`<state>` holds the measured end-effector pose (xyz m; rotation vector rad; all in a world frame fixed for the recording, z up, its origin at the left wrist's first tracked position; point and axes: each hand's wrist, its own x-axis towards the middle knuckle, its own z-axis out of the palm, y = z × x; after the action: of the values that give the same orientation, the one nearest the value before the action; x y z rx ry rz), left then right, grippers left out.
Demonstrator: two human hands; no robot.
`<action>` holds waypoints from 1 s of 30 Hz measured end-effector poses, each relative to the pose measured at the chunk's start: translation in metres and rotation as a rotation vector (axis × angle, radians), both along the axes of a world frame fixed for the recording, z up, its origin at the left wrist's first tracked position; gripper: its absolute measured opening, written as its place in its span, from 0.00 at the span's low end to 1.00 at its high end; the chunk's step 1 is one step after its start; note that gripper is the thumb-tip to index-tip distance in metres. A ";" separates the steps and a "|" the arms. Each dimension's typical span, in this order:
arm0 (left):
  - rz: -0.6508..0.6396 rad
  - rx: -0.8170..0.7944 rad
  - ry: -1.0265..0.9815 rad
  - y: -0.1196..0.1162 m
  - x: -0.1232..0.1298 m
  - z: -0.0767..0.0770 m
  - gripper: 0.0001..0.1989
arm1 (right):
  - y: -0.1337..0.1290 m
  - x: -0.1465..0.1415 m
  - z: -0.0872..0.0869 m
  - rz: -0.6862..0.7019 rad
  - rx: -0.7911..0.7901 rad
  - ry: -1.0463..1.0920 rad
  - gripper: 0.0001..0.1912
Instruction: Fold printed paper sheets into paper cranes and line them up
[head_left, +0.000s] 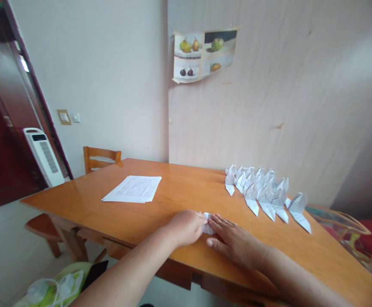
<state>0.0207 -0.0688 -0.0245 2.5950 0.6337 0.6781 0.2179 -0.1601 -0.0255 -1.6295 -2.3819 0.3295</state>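
Note:
A small folded piece of printed paper (209,229) lies on the wooden table (179,183) near its front edge, between my hands. My left hand (187,227) is closed at the paper's left side, its fingers curled against it. My right hand (233,241) lies nearly flat, fingers stretched over the paper's right part, the thumb apart on the tabletop. The two hands' fingertips almost meet at the top of the paper, and they partly cover it.
A stack of printed sheets (133,189) lies left on the table. Several folded paper figures (265,192) stand in rows at the right back. A wooden chair (101,157) is behind the table's left end. Bags and a red item are beyond the right edge.

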 end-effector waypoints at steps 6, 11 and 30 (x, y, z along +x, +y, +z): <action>0.164 -0.013 -0.027 0.040 0.022 0.010 0.12 | -0.001 0.001 0.000 -0.020 -0.040 -0.023 0.48; 0.164 -0.035 -0.037 0.037 0.031 0.000 0.10 | -0.004 -0.001 0.006 -0.009 -0.112 -0.016 0.50; 0.023 -0.129 0.140 0.033 0.018 -0.001 0.10 | 0.052 0.020 0.034 -0.333 -0.399 1.138 0.19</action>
<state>0.0386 -0.0357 -0.0259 2.5340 0.7265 0.4497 0.2384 -0.1079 0.0089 -1.3410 -1.2130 1.2941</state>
